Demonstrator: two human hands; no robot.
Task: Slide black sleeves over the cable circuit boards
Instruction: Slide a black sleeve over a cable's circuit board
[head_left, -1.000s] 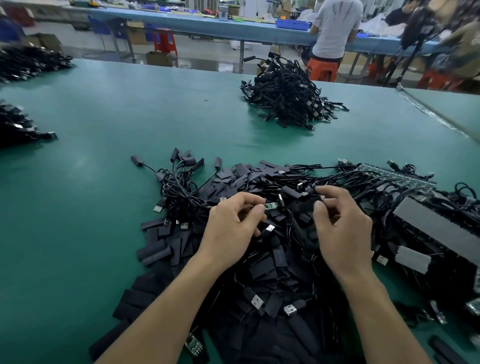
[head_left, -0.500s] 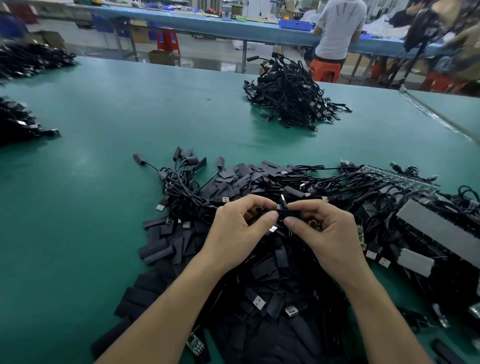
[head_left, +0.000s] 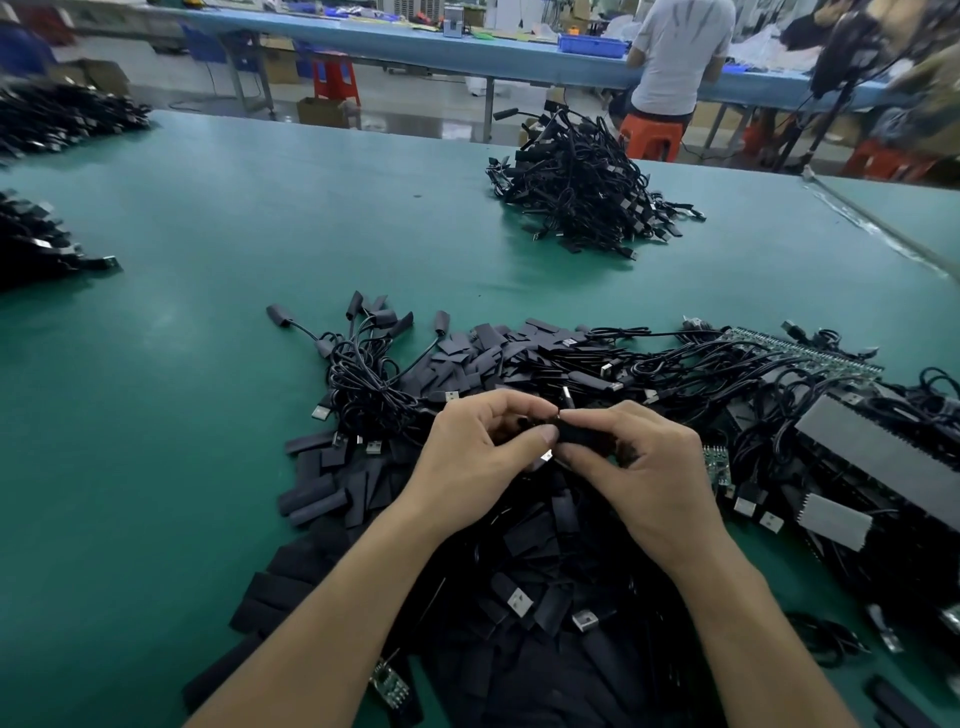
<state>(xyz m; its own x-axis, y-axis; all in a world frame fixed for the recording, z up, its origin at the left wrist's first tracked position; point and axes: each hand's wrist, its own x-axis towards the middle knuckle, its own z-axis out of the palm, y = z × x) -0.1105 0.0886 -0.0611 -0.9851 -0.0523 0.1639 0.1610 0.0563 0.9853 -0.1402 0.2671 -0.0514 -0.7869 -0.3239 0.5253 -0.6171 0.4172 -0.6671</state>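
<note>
My left hand (head_left: 483, 452) and my right hand (head_left: 639, 467) meet fingertip to fingertip above a heap of loose black sleeves (head_left: 337, 499) and black USB cables (head_left: 374, 384). A black sleeve (head_left: 584, 435) is pinched between my right thumb and fingers. My left thumb and fingers pinch the cable end at the sleeve's left mouth; the circuit board there is hidden by the sleeve and my fingers. A bare green circuit board (head_left: 718, 462) lies just right of my right hand.
A pile of sleeved cables (head_left: 582, 192) sits at the far middle of the green table (head_left: 208, 270). More cable piles (head_left: 47, 244) lie at the left edge. Panels of circuit boards (head_left: 878, 447) lie at the right. A seated person (head_left: 675, 57) works at the far bench.
One second ago my hands were apart, with a green board showing at my left fingertips. They have come together, and the board is now covered by the sleeve held in my right hand.
</note>
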